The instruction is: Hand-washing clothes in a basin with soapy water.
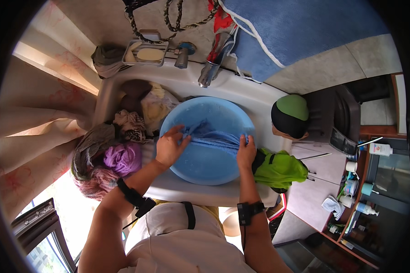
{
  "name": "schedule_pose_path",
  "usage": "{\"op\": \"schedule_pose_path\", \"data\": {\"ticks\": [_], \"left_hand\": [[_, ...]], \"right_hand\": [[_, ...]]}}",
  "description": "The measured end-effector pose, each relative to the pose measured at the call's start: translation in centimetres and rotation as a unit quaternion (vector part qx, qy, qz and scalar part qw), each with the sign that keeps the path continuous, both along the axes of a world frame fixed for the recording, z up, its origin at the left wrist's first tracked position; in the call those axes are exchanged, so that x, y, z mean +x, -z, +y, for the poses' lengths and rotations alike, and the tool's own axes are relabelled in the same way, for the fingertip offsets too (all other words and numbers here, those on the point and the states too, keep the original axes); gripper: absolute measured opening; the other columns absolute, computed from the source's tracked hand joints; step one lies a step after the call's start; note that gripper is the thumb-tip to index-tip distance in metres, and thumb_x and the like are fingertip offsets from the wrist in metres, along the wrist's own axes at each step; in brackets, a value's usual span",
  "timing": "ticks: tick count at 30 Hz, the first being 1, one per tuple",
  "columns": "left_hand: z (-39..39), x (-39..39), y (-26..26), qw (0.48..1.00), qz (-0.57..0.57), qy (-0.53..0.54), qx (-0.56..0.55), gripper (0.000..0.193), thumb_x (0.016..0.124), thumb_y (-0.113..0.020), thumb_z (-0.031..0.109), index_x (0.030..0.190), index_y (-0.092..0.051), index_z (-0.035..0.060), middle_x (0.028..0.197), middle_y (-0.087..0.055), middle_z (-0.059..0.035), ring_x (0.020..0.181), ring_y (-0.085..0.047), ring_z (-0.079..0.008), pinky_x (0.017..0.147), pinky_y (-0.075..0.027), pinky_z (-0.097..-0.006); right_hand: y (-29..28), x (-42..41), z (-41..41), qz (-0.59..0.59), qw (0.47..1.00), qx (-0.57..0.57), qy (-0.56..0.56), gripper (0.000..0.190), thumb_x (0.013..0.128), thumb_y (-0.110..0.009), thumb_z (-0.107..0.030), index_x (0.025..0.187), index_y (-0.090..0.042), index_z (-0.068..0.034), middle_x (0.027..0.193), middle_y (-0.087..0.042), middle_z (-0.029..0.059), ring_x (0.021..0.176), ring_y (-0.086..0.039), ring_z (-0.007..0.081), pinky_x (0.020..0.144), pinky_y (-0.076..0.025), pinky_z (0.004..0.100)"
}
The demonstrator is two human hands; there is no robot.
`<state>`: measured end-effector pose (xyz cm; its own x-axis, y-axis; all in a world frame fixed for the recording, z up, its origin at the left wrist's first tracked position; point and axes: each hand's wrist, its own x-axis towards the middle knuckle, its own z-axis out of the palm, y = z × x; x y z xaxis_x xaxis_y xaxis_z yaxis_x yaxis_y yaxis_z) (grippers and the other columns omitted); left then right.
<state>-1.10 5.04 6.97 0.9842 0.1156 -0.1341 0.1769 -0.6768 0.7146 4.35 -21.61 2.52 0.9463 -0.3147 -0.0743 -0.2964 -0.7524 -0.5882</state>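
Note:
A light blue plastic basin stands in a white sink, with some water in it. Across its middle stretches a wet blue cloth, bunched into a narrow band. My left hand pinches the cloth's left end between thumb and fingers near the basin's left side. At the right rim my right hand grips the other end. Part of the cloth hangs loose toward the far side of the basin.
Several cloths, including a purple one, lie left of the basin. A lime green garment drapes over the sink's right edge. Beyond the basin are a metal faucet, a soap dish and a hanging blue towel.

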Motion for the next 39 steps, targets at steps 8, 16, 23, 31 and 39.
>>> {"op": "schedule_pose_path", "data": {"ticks": [8,16,23,31,39], "left_hand": [[-1.3,-1.4,2.8,0.976,-0.054,0.182,0.103,0.030,0.076,-0.068,0.036,0.074,-0.070,0.0057,0.117,-0.059,-0.0097,0.117,-0.048,-0.0306,0.094,-0.042,-0.0435],[-2.8,-1.0,6.1,0.947,0.100,0.275,0.129,0.030,0.076,-0.067,0.034,0.088,-0.073,0.0080,0.123,-0.055,-0.0142,0.114,-0.049,-0.0314,0.092,-0.046,-0.0384],[-4.2,-1.3,10.2,0.919,0.200,0.308,0.140,0.041,0.077,-0.066,0.036,0.103,-0.068,0.0042,0.132,-0.045,-0.0157,0.121,-0.041,-0.0358,0.100,-0.039,-0.0443],[-3.0,-0.2,9.5,0.947,0.242,0.198,-0.071,0.039,0.082,-0.060,0.037,0.111,-0.063,0.0100,0.121,-0.053,-0.0187,0.106,-0.052,-0.0385,0.093,-0.043,-0.0445],[-3.4,0.7,4.5,0.759,0.450,-0.236,-0.408,0.068,0.086,-0.049,0.060,0.132,-0.045,0.0100,0.130,-0.049,-0.0120,0.107,-0.056,-0.0332,0.081,-0.051,-0.0507]], "right_hand": [[0.6,-2.0,2.6,0.054,0.975,-0.159,-0.147,0.050,0.080,-0.066,-0.027,0.125,-0.050,-0.012,0.136,-0.038,0.0172,0.117,-0.045,0.0397,0.091,-0.041,0.0472],[1.8,-4.2,6.7,0.132,0.906,-0.140,-0.376,0.082,0.068,-0.077,-0.027,0.139,-0.036,-0.024,0.145,-0.026,0.0152,0.132,-0.027,0.0390,0.099,-0.023,0.0683],[9.5,-3.5,4.1,0.219,0.905,-0.194,-0.309,0.083,0.072,-0.074,-0.029,0.142,-0.029,-0.028,0.145,-0.026,0.0147,0.133,-0.025,0.0377,0.099,-0.024,0.0678],[11.2,-3.0,1.9,0.014,0.906,-0.245,-0.345,0.064,0.065,-0.075,-0.019,0.126,-0.053,-0.014,0.130,-0.044,0.0195,0.126,-0.036,0.0367,0.101,-0.033,0.0509],[-0.2,-2.6,6.2,0.216,0.846,0.425,-0.237,0.059,0.066,-0.060,0.001,0.124,-0.052,-0.006,0.122,-0.051,0.0101,0.108,-0.052,0.0210,0.089,-0.043,0.0330]]}}
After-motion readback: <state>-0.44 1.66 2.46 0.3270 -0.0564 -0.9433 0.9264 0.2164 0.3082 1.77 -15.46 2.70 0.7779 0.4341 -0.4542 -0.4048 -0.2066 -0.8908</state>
